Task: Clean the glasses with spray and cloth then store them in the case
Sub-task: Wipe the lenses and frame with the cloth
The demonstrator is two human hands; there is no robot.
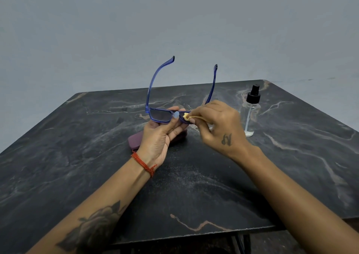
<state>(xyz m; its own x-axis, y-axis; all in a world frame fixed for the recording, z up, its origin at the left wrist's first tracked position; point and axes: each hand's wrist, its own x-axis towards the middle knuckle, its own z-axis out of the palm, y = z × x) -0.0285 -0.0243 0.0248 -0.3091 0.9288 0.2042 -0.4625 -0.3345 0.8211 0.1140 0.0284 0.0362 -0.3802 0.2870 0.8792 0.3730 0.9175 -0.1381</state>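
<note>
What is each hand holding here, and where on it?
Left hand grips the blue glasses at the frame's bridge. Right hand pinches the yellow cloth against the other lens.

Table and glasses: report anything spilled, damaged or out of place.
Nothing stands out. The spray bottle stands upright, the case lies closed on the table, and both hands hold the glasses for wiping with the cloth.
</note>
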